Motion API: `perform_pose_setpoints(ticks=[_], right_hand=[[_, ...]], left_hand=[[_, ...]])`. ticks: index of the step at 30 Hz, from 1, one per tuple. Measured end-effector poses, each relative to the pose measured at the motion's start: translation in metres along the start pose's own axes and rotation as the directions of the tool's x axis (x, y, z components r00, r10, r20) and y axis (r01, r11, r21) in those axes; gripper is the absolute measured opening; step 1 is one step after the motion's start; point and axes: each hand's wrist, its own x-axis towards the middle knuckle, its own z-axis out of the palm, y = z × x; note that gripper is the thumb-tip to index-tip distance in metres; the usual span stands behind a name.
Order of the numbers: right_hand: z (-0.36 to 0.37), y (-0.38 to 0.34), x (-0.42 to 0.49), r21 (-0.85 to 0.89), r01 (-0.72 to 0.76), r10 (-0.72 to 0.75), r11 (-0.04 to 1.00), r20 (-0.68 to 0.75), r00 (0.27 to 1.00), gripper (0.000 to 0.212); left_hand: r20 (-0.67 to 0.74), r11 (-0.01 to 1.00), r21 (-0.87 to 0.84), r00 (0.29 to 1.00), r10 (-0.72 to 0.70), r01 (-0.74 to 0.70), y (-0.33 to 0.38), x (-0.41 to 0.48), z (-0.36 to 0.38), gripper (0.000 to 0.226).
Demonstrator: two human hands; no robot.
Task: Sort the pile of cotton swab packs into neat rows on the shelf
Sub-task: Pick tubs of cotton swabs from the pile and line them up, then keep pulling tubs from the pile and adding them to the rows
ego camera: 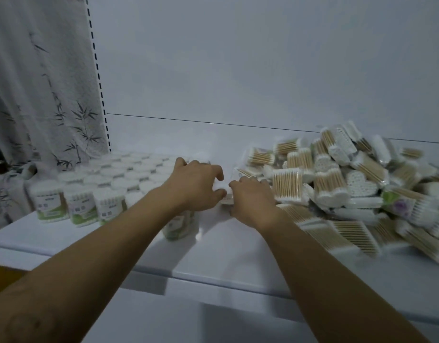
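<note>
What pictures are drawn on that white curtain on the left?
Dark bamboo stems and leaves on the curtain, clearest in the head view.

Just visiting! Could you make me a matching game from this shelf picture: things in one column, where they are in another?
Things:
1 round tubs
2 pile of flat packs
3 bamboo-print curtain
4 left hand and right hand

Places:
A heaped on the right
B hanging far left
C meeting in the middle
D standing in rows, left

Pairs: 1-D, 2-A, 3-B, 4-C
</note>
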Motion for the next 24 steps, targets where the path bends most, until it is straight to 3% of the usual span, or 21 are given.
perform_pose_setpoints(ticks=[3,5,9,15,24], right_hand=[[-0.001,0.002,0.015,-0.064,0.022,-0.018,0.998,0.053,0.998,0.023],[0.000,0.006,0.023,-0.004,0.011,-0.011,1.000,0.009,1.000,0.017],[-0.020,0.025,0.034,0.268,-0.158,0.168,0.951,-0.018,0.986,0.025],[-0.065,0.053,0.043,0.325,-0.236,0.264,0.916,-0.043,0.964,0.031],[-0.070,0.050,0.041,0.193,-0.244,0.222,0.950,0.128,0.967,0.033]], left_hand=[[0.026,1.000,-0.011,1.000,0.013,-0.013,-0.010,0.014,-0.005,0.039],[0.035,0.999,0.006,0.999,0.032,-0.032,-0.017,0.023,-0.008,0.039],[-0.010,0.996,0.042,0.997,0.078,-0.077,-0.027,0.041,-0.015,0.040],[0.059,0.986,0.026,0.985,0.164,-0.165,-0.029,0.069,-0.016,0.047],[0.095,0.953,-0.098,0.951,0.294,-0.285,-0.017,0.119,-0.001,0.050]])
